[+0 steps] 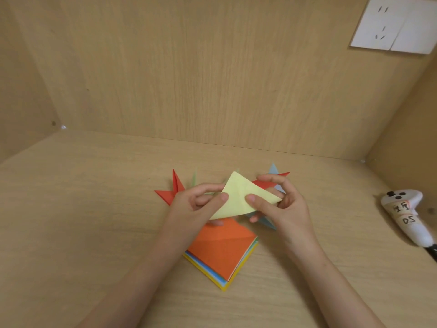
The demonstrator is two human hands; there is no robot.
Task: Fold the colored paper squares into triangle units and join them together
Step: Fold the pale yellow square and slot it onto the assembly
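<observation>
A pale yellow paper [238, 194], folded into a triangle, is held above the desk between both hands. My left hand [196, 204] pinches its left edge with thumb on top. My right hand [281, 204] pinches its right corner, thumb pressed on the paper. Below them lies a stack of colored paper squares [222, 254] with an orange sheet on top. Behind the hands rest folded units on the desk: a red one [171, 192] at the left, a pale green tip [194, 178], and red and light blue ones [274, 174] at the right, partly hidden.
A white handheld controller [406, 214] with handwritten labels lies at the right edge of the wooden desk [82, 221]. Wooden walls enclose the desk at the back and sides. A white wall socket [392, 24] sits at the upper right.
</observation>
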